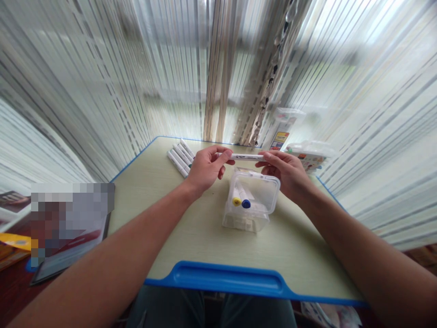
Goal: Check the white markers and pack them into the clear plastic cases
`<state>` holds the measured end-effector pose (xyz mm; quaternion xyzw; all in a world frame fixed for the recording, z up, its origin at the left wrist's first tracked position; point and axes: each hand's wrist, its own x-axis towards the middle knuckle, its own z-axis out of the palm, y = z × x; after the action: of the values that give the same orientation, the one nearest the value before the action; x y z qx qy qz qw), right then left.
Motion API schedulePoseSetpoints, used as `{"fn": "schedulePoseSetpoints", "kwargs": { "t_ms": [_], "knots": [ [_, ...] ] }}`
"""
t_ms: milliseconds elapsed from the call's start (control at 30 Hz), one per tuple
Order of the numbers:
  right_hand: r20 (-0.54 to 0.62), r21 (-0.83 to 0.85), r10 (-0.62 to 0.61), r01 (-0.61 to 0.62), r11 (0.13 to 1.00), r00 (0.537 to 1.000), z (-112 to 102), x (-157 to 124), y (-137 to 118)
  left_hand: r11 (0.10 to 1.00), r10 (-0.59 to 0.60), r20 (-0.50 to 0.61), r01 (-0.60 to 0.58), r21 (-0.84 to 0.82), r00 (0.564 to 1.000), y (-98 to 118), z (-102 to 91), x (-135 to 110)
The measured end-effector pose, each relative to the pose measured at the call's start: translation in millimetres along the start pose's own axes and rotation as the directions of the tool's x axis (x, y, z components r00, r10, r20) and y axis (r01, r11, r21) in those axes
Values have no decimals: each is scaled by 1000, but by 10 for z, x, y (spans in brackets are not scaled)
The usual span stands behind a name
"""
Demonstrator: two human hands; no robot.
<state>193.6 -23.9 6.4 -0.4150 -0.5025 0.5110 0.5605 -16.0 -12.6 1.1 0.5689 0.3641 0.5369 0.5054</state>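
A white marker (248,157) with dark print on its barrel is held level above the table, one end in each hand. My left hand (209,167) pinches its left end, and my right hand (284,172) pinches the right end. Just below them stands a clear plastic box (246,222) with its lid (262,191) raised. Two markers lean inside the box, one with a yellow end (236,201) and one with a blue end (246,203). Several white markers (179,159) lie side by side on the table, beyond my left hand.
The pale table (164,228) has a blue rim and a blue front tray (227,279). Clear packages (307,157) stand at the back right. A dark-edged board or frame (78,241), partly blurred out, is at the left. Striped string curtains (170,68) hang behind.
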Motion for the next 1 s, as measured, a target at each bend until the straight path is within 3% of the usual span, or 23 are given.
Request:
{"fn": "schedulePoseSetpoints", "kwargs": {
  "t_ms": [233,600,1000],
  "knots": [
    [29,6,-17,17,1000,999,-5,-10,-19,991,-92,-28,89,-100,995,41,-5,2],
    [37,-45,-78,80,996,996,-11,-1,2,997,73,36,-74,30,997,-52,-40,15],
    [22,-42,-58,59,997,998,-34,12,28,1000,-6,17,6,13,1000,6,-15,2]
  ]
}}
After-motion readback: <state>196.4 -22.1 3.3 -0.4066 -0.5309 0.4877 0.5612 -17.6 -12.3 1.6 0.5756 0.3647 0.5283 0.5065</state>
